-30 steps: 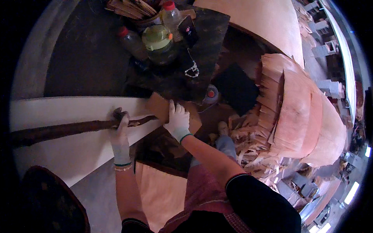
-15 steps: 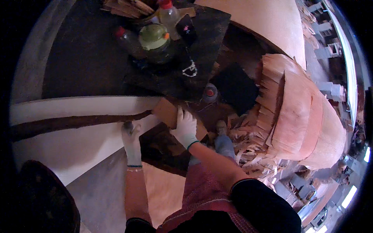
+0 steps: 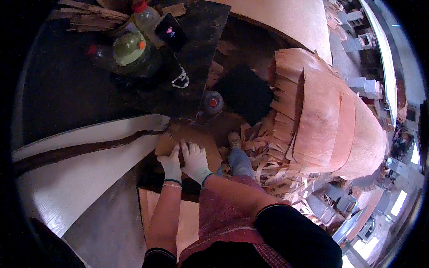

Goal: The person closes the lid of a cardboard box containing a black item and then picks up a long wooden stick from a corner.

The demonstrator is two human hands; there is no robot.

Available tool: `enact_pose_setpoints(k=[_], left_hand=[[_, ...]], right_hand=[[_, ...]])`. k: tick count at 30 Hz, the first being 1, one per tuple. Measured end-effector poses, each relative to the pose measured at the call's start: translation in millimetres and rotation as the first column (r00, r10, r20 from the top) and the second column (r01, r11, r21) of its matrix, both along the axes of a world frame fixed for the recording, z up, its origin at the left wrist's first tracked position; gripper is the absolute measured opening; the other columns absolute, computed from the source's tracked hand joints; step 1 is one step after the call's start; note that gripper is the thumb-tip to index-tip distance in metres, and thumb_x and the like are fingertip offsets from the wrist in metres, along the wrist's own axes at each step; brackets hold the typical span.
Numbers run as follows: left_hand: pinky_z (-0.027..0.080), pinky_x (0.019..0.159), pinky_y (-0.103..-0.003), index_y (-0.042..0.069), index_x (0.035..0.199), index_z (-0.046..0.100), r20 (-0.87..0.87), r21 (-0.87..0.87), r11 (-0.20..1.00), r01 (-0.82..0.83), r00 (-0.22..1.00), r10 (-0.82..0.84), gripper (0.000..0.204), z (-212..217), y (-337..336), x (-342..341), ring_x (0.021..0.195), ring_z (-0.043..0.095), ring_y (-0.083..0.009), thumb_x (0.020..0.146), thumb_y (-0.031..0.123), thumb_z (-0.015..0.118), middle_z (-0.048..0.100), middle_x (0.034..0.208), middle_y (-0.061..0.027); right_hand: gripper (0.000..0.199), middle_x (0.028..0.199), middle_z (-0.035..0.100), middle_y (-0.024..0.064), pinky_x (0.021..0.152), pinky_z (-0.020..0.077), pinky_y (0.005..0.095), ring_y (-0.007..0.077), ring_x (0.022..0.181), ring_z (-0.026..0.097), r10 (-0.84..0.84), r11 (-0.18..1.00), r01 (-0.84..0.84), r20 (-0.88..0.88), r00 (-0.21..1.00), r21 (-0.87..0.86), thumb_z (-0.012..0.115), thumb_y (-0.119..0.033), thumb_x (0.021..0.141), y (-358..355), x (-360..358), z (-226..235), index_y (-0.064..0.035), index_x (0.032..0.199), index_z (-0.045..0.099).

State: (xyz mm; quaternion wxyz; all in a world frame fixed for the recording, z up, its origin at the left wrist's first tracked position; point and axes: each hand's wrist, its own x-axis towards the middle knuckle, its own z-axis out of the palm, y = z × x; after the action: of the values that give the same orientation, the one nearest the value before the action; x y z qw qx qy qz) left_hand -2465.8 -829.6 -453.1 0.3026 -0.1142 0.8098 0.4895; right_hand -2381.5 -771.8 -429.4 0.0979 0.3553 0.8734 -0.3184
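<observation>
Both my gloved hands rest side by side on a brown piece of veneer (image 3: 196,138) at the right end of a pale wood sheet (image 3: 71,187). My left hand (image 3: 171,164) presses on the piece's near left part. My right hand (image 3: 195,159) lies flat beside it, fingers spread. A dark rough strip (image 3: 85,149) runs along the pale sheet toward the brown piece. Whether either hand grips the piece or only presses on it is unclear.
A dark table (image 3: 192,58) behind holds plastic bottles (image 3: 129,47), a phone (image 3: 170,31) and a bead chain (image 3: 181,80). A red-capped bottle (image 3: 213,102) stands lower. Stacked curved veneer sheets (image 3: 330,129) and scrap strips (image 3: 268,165) lie to the right. My foot (image 3: 234,139) shows below.
My left hand left the dark strip and slid right to join my right hand on the brown piece. My right hand shifted slightly right and nearer.
</observation>
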Motion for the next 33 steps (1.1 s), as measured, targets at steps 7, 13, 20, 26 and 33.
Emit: enact_pose_setpoints(k=[7,13,20,26,33], left_hand=[[0.047,0.094,-0.037,-0.006,0.129,0.031,0.221,-0.327,0.912,-0.246,0.919,0.327,0.083,-1.5,25.3,20.2,0.112,0.052,-0.0281,0.074,0.032,0.081,0.050,0.128,-0.0173],[0.050,0.090,-0.044,-0.007,0.130,0.019,0.148,-0.506,0.839,-0.201,0.938,0.314,0.092,-50.0,28.0,22.2,0.112,0.053,-0.0291,0.072,0.030,0.081,0.050,0.123,-0.0197],[0.050,0.092,-0.039,-0.009,0.123,0.033,0.046,-0.232,0.904,-0.359,0.924,0.379,0.081,-90.8,11.7,14.3,0.106,0.056,-0.0294,0.066,0.020,0.083,0.053,0.118,-0.0231],[0.043,0.099,-0.039,-0.008,0.135,0.020,-0.142,-0.338,0.883,-0.325,0.945,0.294,0.092,-127.7,1.5,-9.5,0.114,0.049,-0.0272,0.072,0.018,0.082,0.043,0.131,-0.0185],[0.043,0.098,-0.038,-0.009,0.132,0.029,-0.214,0.117,0.946,-0.301,0.923,0.320,0.082,-160.5,-2.0,-62.0,0.112,0.052,-0.0296,0.072,0.013,0.079,0.048,0.125,-0.0188]], right_hand=[[0.072,0.127,0.047,0.0170,0.097,0.0340,0.0502,0.0329,0.119,0.044,0.006,0.997,-0.003,-0.040,0.999,0.071,0.059,-0.030,0.079,-24.7,32.1,-31.2,-0.0050,0.141,0.032],[0.064,0.123,0.049,0.0166,0.095,0.0358,0.0491,0.0325,0.116,0.046,0.031,0.995,-0.027,-0.048,0.998,0.093,0.055,-0.029,0.082,-22.9,31.4,-65.7,-0.0056,0.138,0.037],[0.069,0.120,0.053,0.0165,0.091,0.0413,0.0471,0.0333,0.112,0.050,0.160,0.973,-0.164,-0.036,0.986,-0.161,0.066,-0.027,0.075,18.5,36.6,-66.9,-0.0089,0.136,0.040],[0.060,0.115,0.056,0.0191,0.090,0.0446,0.0478,0.0391,0.106,0.053,-0.146,0.959,0.130,-0.047,0.988,-0.254,0.063,-0.016,0.074,65.4,101.3,-91.2,-0.0047,0.130,0.045],[0.066,0.122,0.049,0.0300,0.092,0.0431,0.0503,0.0441,0.108,0.051,-0.266,0.962,0.266,0.012,0.964,-0.060,0.065,-0.019,0.079,108.0,194.3,-186.2,-0.0035,0.137,0.037]])
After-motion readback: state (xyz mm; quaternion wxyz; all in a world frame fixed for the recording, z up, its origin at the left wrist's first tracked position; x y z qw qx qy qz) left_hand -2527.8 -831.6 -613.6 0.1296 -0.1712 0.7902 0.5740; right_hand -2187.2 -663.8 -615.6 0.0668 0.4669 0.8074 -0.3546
